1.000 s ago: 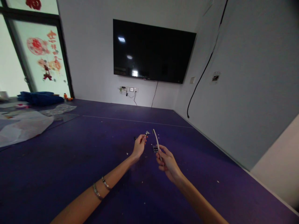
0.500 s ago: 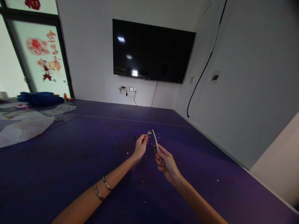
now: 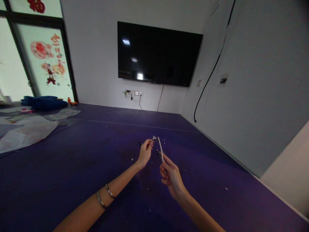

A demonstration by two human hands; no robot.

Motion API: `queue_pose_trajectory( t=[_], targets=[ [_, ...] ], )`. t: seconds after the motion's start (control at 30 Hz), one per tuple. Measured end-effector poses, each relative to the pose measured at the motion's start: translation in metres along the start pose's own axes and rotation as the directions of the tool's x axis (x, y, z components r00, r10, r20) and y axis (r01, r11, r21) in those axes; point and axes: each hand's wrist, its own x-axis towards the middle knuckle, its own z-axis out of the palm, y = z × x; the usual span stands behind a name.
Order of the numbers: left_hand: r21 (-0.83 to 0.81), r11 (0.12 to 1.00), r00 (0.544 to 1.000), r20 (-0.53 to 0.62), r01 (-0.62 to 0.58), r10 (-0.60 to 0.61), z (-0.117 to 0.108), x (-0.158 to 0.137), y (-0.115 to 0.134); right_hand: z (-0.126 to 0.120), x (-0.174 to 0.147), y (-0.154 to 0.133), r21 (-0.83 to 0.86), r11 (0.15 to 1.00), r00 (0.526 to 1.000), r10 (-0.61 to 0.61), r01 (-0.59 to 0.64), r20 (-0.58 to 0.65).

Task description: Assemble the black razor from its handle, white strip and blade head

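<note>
In the head view, my left hand [image 3: 145, 153] pinches a small silver and dark metal part [image 3: 154, 138], too small to name. My right hand [image 3: 172, 174] is closed around the handle of a slim white toothbrush [image 3: 160, 149], which stands nearly upright. Its head is close beside the metal part, bristles towards it; whether they touch I cannot tell. Behind the toothbrush, a small dark and silver piece [image 3: 159, 154] lies on the purple surface [image 3: 116, 196], partly hidden by my right fingers. Beyond my left hand there is a little black object [image 3: 140, 143].
White crumbs lie scattered about the purple surface. Clear plastic sheeting [image 3: 29, 133] and a folded blue cloth [image 3: 44, 102] are at the far left, near a small orange bottle [image 3: 69, 100]. A black cable [image 3: 207, 79] hangs along the right wall, and a television [image 3: 159, 53] is mounted ahead.
The toothbrush and my right hand have shifted slightly down, and the toothbrush head sits a little lower beside the part. My left hand keeps its hold. The whole view has shifted slightly.
</note>
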Motion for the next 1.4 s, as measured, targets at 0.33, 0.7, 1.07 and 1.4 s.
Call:
queue_pose_trajectory(
  t=[0.33, 0.7, 1.07, 1.4],
  targets=[
    [-0.015, 1.000, 1.000, 0.005, 0.006, -0.006, 0.002, -0.003, 0.002, 0.004, 0.001, 0.005, 0.024, 1.000, 1.000, -0.018, 0.018, -0.007],
    [-0.024, 1.000, 1.000, 0.007, -0.005, 0.005, 0.004, -0.005, 0.003, 0.008, -0.001, 0.008, 0.055, 0.998, 0.999, -0.032, 0.033, -0.023],
    [-0.029, 1.000, 1.000, 0.020, 0.004, -0.003, 0.005, -0.006, 0.003, 0.008, 0.000, 0.012, 0.100, 0.994, 0.999, -0.040, 0.042, -0.020],
    [-0.018, 1.000, 1.000, 0.030, 0.004, -0.003, 0.006, -0.008, -0.001, 0.011, 0.000, 0.012, 0.150, 0.988, 0.999, -0.033, 0.034, -0.012]
  ],
)
